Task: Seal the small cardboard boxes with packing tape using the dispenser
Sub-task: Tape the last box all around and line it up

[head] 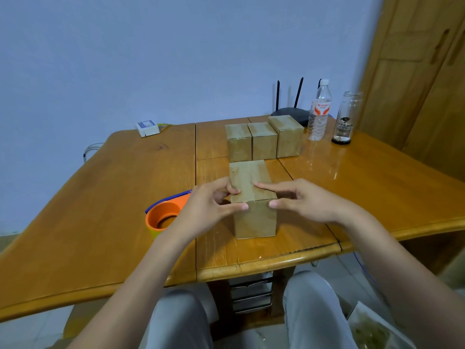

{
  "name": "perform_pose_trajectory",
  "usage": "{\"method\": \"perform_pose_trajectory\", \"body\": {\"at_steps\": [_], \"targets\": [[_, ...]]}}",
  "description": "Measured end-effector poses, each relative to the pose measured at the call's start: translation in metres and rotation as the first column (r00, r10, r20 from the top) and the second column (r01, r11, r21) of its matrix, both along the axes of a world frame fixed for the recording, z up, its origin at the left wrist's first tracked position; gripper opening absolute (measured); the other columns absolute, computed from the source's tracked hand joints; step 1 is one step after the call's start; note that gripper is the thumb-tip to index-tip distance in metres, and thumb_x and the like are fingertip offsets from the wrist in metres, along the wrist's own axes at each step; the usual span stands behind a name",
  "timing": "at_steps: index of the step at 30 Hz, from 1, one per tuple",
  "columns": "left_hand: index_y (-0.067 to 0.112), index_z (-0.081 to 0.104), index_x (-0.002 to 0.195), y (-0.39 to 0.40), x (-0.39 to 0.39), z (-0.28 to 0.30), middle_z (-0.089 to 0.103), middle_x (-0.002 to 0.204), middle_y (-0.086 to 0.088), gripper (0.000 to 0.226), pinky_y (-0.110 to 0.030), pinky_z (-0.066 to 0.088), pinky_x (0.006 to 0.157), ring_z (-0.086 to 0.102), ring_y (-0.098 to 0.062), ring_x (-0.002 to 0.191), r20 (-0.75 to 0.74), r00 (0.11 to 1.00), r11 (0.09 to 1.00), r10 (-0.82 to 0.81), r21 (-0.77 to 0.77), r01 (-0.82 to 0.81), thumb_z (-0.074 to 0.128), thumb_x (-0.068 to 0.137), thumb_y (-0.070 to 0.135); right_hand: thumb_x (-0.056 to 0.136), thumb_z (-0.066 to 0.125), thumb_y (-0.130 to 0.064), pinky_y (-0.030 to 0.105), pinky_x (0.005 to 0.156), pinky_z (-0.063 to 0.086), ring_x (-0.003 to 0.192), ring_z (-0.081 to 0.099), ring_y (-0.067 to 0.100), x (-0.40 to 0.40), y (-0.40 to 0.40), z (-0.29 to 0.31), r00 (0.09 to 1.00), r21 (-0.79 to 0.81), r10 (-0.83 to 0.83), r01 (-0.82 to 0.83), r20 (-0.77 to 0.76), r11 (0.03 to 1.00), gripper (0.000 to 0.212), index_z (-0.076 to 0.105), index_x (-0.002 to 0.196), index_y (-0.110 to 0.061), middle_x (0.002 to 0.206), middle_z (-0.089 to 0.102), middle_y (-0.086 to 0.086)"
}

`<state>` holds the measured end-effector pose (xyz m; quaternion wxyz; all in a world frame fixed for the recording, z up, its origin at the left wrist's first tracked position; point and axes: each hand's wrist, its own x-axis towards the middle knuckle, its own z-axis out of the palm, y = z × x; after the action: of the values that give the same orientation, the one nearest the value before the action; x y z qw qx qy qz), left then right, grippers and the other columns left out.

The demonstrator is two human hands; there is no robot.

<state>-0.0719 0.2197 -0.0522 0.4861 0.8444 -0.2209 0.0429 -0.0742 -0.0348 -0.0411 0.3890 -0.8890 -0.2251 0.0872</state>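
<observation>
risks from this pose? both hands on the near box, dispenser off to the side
1. Both the left hand and right hand pinch the near brown cardboard box at its front top edge; letting go to fetch tape may let the flaps lift.
2. The orange tape dispenser lies partly hidden behind the left wrist, so a blind reach could knock it.
3. The box sits near the wooden table's front edge; hard pressing might slide it off.

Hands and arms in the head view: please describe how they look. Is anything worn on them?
Both arms are bare up to the frame edge; no sleeves show. The left hand and right hand wear no gloves, and no rings, watch or bracelet are visible. The fingernails look short and unpainted. Below, the person wears light grey trousers.
</observation>
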Motion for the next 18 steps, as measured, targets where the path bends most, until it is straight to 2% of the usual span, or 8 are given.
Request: {"method": "perform_pose_trajectory", "body": {"at_steps": [4,7,9,12,14,18], "targets": [[0.025,0.058,0.092,-0.003,-0.003,0.000,0.068,0.099,0.013,0.030,-0.012,0.053,0.067,0.067,-0.002,0.094,0.043,0.999,0.998,0.011,0.066,-0.014,0.083,0.076,0.033,0.092,0.070,-0.032,0.029,0.108,0.048,0.125,0.056,-0.001,-0.002,0.003,0.001,0.999,0.049,-0.040,0.039,0.013,0.998,0.053,0.054,0.141,-0.045,0.142,0.056,-0.017],[0.032,0.047,0.085,-0.011,-0.004,-0.005,0.067,0.109,0.014,0.045,-0.028,0.060,0.076,0.064,-0.005,0.101,0.177,0.980,0.980,0.086,0.164,-0.116,0.084,0.067,0.049,0.080,0.083,-0.033,0.032,0.105,0.051,0.117,0.061,-0.001,-0.002,0.013,-0.004,0.987,0.123,-0.153,0.145,0.056,0.982,0.056,0.063,0.132,-0.042,0.134,0.063,-0.016],[0.032,0.044,0.084,-0.013,-0.003,-0.006,0.071,0.110,0.006,0.049,-0.036,0.060,0.074,0.067,-0.013,0.102,0.251,0.960,0.966,0.122,0.193,-0.173,0.084,0.066,0.054,0.074,0.087,-0.036,0.035,0.102,0.054,0.117,0.063,0.004,-0.003,0.019,-0.009,0.973,0.125,-0.209,0.195,0.103,0.973,0.059,0.065,0.129,-0.041,0.134,0.063,-0.014],[0.034,0.042,0.084,-0.015,-0.002,-0.007,0.071,0.113,0.001,0.049,-0.038,0.060,0.071,0.068,-0.017,0.102,0.273,0.956,0.960,0.110,0.220,-0.174,0.085,0.067,0.052,0.076,0.085,-0.038,0.036,0.104,0.053,0.124,0.059,0.008,-0.007,0.022,-0.018,0.957,0.123,-0.238,0.220,0.164,0.968,0.061,0.061,0.132,-0.038,0.138,0.060,-0.012],[0.030,0.046,0.085,-0.013,-0.001,-0.006,0.071,0.115,0.003,0.047,-0.039,0.061,0.074,0.068,-0.015,0.103,0.250,0.964,0.965,0.087,0.221,-0.144,0.085,0.068,0.050,0.082,0.081,-0.036,0.037,0.105,0.051,0.129,0.056,0.011,-0.008,0.021,-0.020,0.963,0.102,-0.214,0.200,0.163,0.975,0.061,0.056,0.138,-0.039,0.142,0.057,-0.011],[0.024,0.055,0.088,-0.006,0.001,-0.006,0.072,0.110,0.008,0.035,-0.031,0.061,0.076,0.069,-0.005,0.103,0.076,0.997,0.996,0.027,0.080,-0.033,0.086,0.075,0.033,0.095,0.068,-0.025,0.032,0.104,0.052,0.131,0.053,0.012,-0.007,0.013,-0.016,0.990,0.057,-0.102,0.096,0.100,0.994,0.053,0.050,0.141,-0.041,0.147,0.050,-0.011]]}}
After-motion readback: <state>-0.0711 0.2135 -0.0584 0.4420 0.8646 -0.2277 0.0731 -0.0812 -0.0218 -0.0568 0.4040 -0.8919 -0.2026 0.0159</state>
